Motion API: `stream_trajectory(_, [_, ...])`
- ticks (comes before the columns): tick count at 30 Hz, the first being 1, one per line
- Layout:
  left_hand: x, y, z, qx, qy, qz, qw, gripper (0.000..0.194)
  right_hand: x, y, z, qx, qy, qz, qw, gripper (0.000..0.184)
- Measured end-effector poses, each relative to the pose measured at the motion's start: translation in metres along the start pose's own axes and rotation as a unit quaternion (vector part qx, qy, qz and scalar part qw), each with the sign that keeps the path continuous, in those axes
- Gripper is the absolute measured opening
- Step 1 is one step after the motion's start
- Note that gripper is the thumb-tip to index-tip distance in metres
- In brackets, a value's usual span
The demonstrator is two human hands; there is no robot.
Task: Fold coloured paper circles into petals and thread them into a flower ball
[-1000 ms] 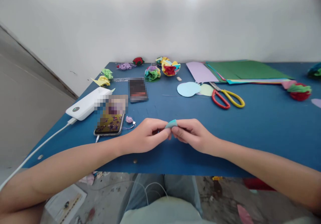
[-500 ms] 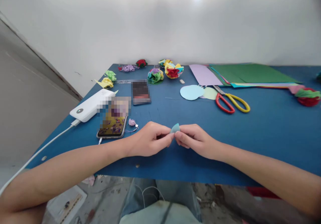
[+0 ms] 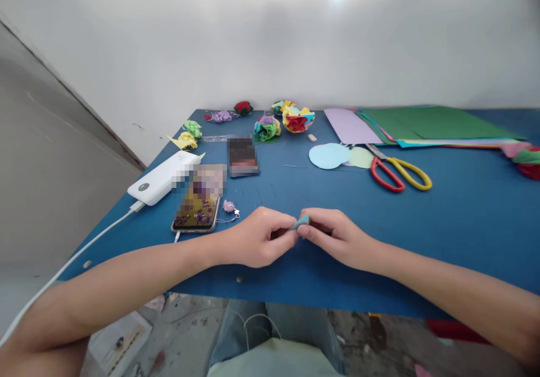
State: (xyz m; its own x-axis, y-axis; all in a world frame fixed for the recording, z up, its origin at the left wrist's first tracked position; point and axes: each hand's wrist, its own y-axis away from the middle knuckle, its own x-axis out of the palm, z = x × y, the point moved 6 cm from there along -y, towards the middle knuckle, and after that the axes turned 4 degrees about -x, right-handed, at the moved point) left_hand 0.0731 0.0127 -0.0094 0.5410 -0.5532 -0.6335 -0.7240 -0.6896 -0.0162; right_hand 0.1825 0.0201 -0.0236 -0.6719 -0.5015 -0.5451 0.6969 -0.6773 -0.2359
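Both my hands meet over the near middle of the blue table [image 3: 442,219]. My left hand [image 3: 257,237] and my right hand [image 3: 333,236] are closed, pinching between their fingertips a small folded piece of light blue paper [image 3: 302,221]. Only a sliver of the paper shows between the fingers. A phone [image 3: 197,207] with a lit screen lies just left of my left hand, with a small pink charm [image 3: 229,206] beside it.
A white power bank [image 3: 162,177] with a cable and a second phone [image 3: 242,156] lie at the left. Crumpled paper flowers [image 3: 297,119] sit at the back. Cut paper circles [image 3: 329,156], red-and-yellow scissors [image 3: 399,171] and stacked coloured sheets [image 3: 430,122] lie to the right.
The paper piece stood up between my fingertips half a second ago; now it is pressed flatter and mostly hidden. The view has shifted slightly left.
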Motion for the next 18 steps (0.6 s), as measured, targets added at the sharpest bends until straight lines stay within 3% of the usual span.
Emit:
stream_trajectory(7, [0.003,-0.001,0.000,-0.014,0.059,0.024,0.998,0.032,-0.005,0.002,0.008,0.001,0.014,-0.019,1.000,0.035])
stream_trajectory(11, [-0.004,-0.003,0.003,-0.023,0.032,-0.033,0.999,0.032,-0.006,0.002,0.004,0.009,-0.002,-0.020,1.000,0.033])
stream_trajectory(14, [-0.012,-0.002,0.006,-0.036,0.021,-0.088,0.995,0.031,-0.001,0.004,0.004,0.009,-0.003,0.014,1.000,0.036])
stream_trajectory(18, [-0.014,-0.001,0.006,-0.030,0.014,-0.099,0.994,0.030,0.003,0.005,0.002,0.020,0.005,0.022,1.000,0.039])
